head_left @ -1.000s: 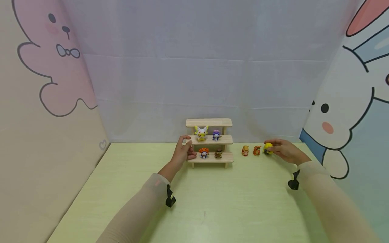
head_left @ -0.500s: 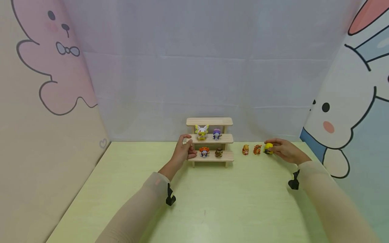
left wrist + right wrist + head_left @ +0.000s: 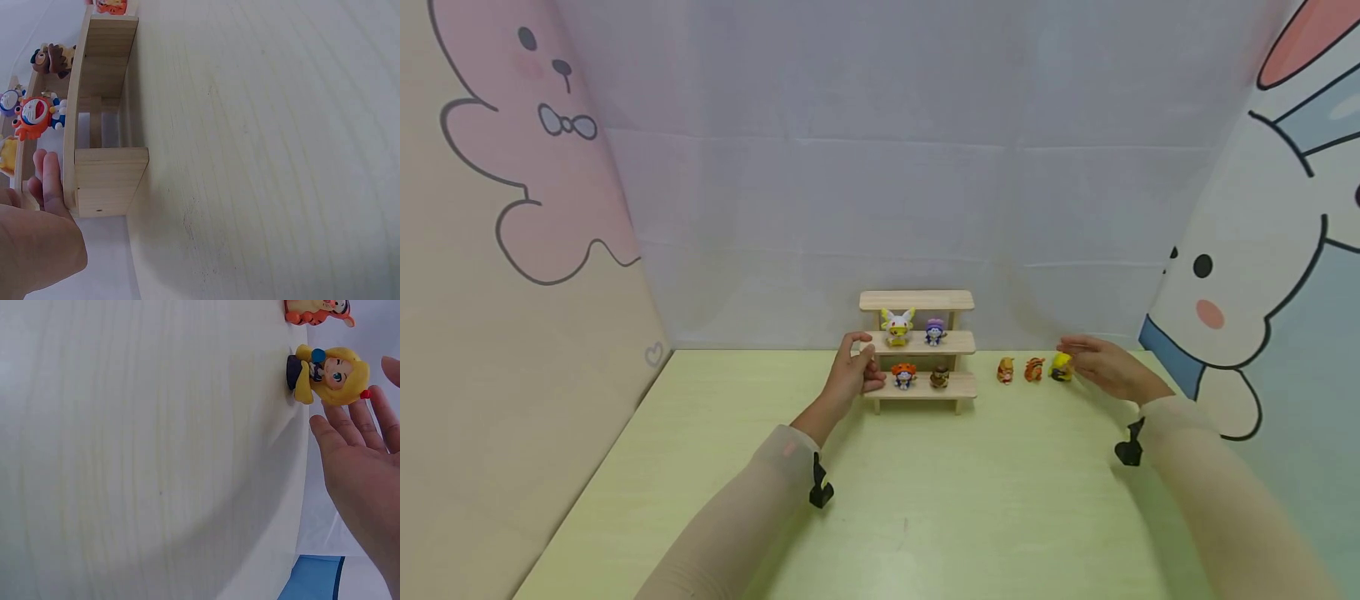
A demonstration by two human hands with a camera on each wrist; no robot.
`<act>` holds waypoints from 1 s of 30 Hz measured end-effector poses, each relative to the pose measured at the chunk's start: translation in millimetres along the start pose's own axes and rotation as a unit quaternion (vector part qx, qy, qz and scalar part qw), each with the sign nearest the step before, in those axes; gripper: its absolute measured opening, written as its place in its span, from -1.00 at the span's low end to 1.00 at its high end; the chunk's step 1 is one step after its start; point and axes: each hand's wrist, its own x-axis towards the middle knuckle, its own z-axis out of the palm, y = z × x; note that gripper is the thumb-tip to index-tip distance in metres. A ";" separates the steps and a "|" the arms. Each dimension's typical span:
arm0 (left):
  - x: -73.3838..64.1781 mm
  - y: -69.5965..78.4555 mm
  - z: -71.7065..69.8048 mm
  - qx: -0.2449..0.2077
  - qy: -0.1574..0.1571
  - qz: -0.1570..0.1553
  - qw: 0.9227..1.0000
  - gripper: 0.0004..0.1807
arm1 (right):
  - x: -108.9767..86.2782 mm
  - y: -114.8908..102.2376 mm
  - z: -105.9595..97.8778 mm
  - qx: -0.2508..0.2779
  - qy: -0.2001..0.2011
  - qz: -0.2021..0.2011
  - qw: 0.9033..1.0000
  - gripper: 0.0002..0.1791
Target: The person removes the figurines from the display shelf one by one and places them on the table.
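Note:
My left hand [image 3: 852, 373] holds the left end of a three-tier wooden display shelf [image 3: 917, 300], fingers on the boards. Beside it on the bottom tier stands a figurine with an orange crab-like hood [image 3: 36, 117]; a small brown figurine [image 3: 939, 377] is to its right. The middle tier bears a white-and-yellow long-eared figurine [image 3: 897, 328] and a purple-hatted one [image 3: 935, 332]. On the table to the right, a yellow-haired girl figurine [image 3: 340, 376] stands upright. My right hand [image 3: 1105, 367] is right beside it, fingers extended and thumb apart, gripping nothing.
Left of the yellow-haired figurine, a striped tiger figurine [image 3: 1033, 370] and an orange-yellow figurine [image 3: 1005, 370] stand in a row on the pale table [image 3: 970, 492]. A white cloth backdrop [image 3: 820, 208] hangs behind; printed panels flank both sides.
My right hand has let go of the yellow-haired figurine and drawn slightly right, its fingers opening. The left hand stays at the shelf.

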 end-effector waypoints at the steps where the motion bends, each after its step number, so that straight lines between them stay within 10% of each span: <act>1: -0.1 0.2 0.1 0.001 0.000 0.000 1.000 -0.67 | -0.1 -2.0 -0.5 0.001 0.001 0.001 1.000 -0.27; 30: -0.6 -0.2 1.1 -0.002 0.010 -0.003 1.000 -0.71 | 12.5 -64.3 22.8 -0.014 -0.015 -0.052 0.998 -0.33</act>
